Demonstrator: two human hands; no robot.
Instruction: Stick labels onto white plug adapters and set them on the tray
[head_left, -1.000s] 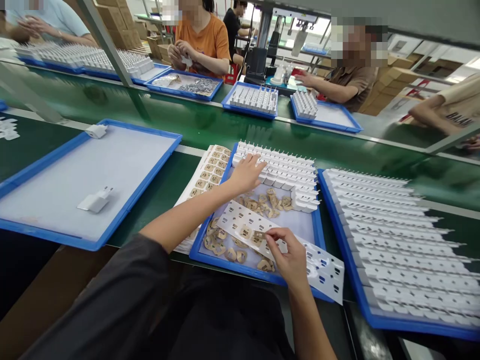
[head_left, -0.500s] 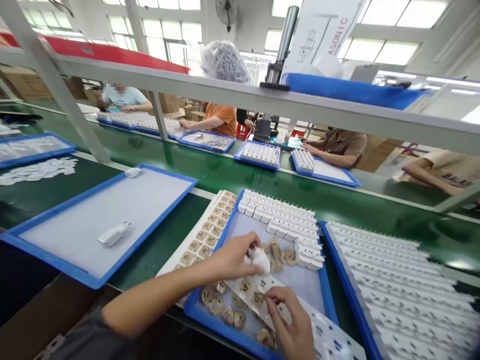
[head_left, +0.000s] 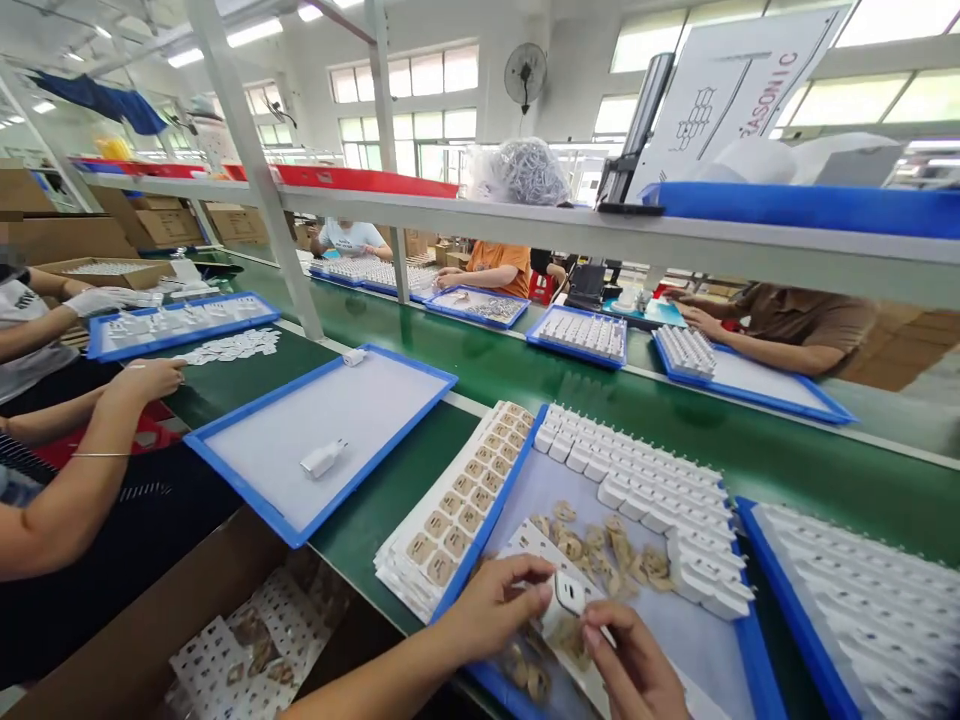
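My left hand [head_left: 510, 600] grips a white charger plug [head_left: 568, 592], whose end face with two port openings is turned up toward me. My right hand [head_left: 634, 655] has thumb and forefinger pinched together against the charger's right edge; anything between those fingertips is too small to make out. Beneath both hands a white punched sheet [head_left: 529, 540] lies across a blue-rimmed tray [head_left: 761, 660]. Curled brown paper pieces [head_left: 619, 550] are scattered in this tray, and rows of white chargers [head_left: 637, 480] line its far and right sides.
A stack of sticker sheets [head_left: 394, 570] lies left of the tray. Farther left, another blue-rimmed tray [head_left: 262, 430] holds two chargers. A full charger tray [head_left: 847, 600] stands right. A co-worker's hand [head_left: 150, 380] is near white pieces at left. A shelf [head_left: 487, 212] crosses above.
The view has swung left. The charger in my left hand is now turned ports up, and my right hand has moved from the punched sheet to the charger's edge.
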